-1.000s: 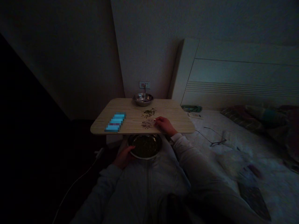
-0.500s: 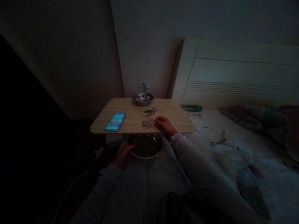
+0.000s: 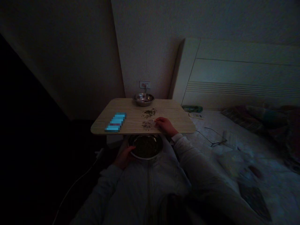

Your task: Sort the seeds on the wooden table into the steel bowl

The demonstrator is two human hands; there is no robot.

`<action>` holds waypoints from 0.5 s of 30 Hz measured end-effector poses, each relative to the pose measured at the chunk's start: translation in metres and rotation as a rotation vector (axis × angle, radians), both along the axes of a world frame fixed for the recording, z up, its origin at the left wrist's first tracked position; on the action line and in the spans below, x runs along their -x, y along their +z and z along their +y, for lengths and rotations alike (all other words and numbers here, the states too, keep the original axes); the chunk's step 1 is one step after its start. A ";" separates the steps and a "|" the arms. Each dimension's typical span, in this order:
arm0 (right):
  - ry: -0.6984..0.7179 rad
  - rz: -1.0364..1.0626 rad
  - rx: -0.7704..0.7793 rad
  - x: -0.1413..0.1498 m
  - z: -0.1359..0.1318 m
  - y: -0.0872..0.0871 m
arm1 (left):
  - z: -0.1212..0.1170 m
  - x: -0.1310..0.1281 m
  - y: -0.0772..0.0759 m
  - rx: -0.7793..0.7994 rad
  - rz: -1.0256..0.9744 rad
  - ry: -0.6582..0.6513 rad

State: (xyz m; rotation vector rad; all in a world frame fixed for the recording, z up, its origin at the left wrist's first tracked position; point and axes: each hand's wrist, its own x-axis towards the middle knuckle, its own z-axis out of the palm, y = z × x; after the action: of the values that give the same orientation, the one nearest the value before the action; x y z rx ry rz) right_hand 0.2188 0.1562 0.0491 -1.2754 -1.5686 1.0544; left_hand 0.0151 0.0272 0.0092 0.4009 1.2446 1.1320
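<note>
Two scatters are spread near the right hand [image 3: 166, 125]: dark bits [image 3: 147, 125] just left of its grip, greenish bits [image 3: 149, 113] beyond. That grip looks narrow; whether anything is pinched cannot be told. Below it, a metal bowl [image 3: 146, 158] is held at the rim by the left hand [image 3: 124, 157]. Much dark matter lies inside, so the work is judged only partway done.

This is a home, in a dim bedroom. A pale panelled headboard [image 3: 239, 72] rises behind a bed spread with a white sheet [image 3: 201, 147], on which lie patterned bedding [image 3: 264, 123], glasses [image 3: 219, 143] and a remote control [image 3: 196, 116]; a socket [image 3: 144, 84] is set in the plain wall [image 3: 150, 56]
</note>
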 end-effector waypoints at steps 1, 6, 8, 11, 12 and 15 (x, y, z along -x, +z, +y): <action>0.000 0.003 0.006 0.000 0.000 0.001 | 0.000 0.000 0.000 0.000 0.004 0.004; 0.001 -0.007 0.010 0.001 -0.004 0.005 | 0.000 0.001 -0.001 -0.006 -0.011 -0.018; 0.013 -0.012 0.007 0.000 -0.006 0.005 | 0.000 0.001 -0.002 -0.008 -0.016 -0.016; 0.031 -0.019 -0.003 -0.001 -0.008 0.005 | 0.001 0.001 -0.003 0.001 -0.020 -0.010; 0.035 -0.019 -0.007 -0.001 -0.009 0.004 | 0.001 0.001 -0.004 -0.003 -0.023 -0.010; 0.041 -0.011 -0.006 -0.001 -0.011 0.004 | 0.001 0.002 -0.005 -0.014 -0.022 -0.014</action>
State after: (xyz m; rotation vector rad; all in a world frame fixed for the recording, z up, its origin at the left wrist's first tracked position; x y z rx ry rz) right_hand 0.2200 0.1456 0.0530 -1.2526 -1.6111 1.0690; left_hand 0.0134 0.0283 0.0041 0.4064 1.2132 1.1308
